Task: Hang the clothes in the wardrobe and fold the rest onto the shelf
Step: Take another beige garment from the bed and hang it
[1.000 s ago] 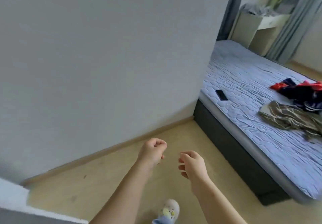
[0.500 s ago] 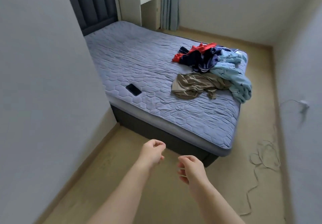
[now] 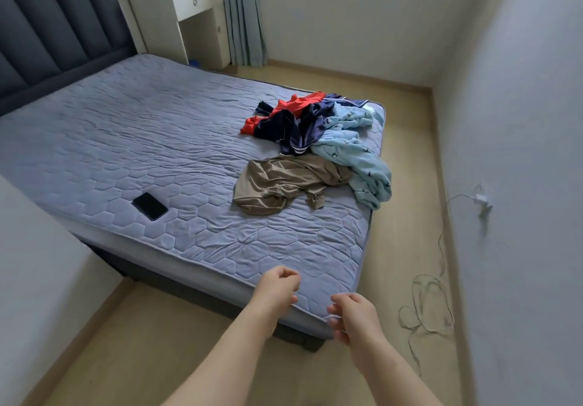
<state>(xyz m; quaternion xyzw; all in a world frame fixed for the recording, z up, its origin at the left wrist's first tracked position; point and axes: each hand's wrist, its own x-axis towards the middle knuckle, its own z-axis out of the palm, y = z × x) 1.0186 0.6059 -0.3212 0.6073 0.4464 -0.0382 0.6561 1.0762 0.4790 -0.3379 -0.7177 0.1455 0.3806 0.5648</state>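
Left hand: the left hand (image 3: 277,288) is out in front of us over the near corner of the bed, with the fingers loosely curled in. We see nothing in it.

Right hand: the right hand (image 3: 353,317) is just beside the left one, a bit lower in the shot. Its fingers are also loosely curled and it holds nothing. The two hands are close but don't touch.

Clothes pile: the clothes pile (image 3: 315,140) is all heaped near the far right corner of the mattress (image 3: 157,127), well apart from both hands.

What's in the pile: a red piece (image 3: 296,105) sits at the back, with a navy piece (image 3: 299,127) bunched over it. A light blue garment (image 3: 356,153) runs along the right edge, and its end droops over the side of the bed.

Closest garment: an olive-brown garment (image 3: 284,181) lies crumpled just in front of the rest. It touches the light blue one on its right side.

Phone: a dark phone (image 3: 150,206) lies flat on the mattress, face up, near the front edge and left of the clothes.

Bed: the cover is quilted grey-blue, with a dark padded headboard (image 3: 53,20) at the left.

Back corner: a pale desk (image 3: 186,11) has some grey stuff heaped on top. We can't tell what it is. A curtain (image 3: 243,14) hangs right next to it.

Right wall: a plug (image 3: 482,200) is in the wall, and its cable (image 3: 426,304) trails down into loose loops on the floor beside the bed.
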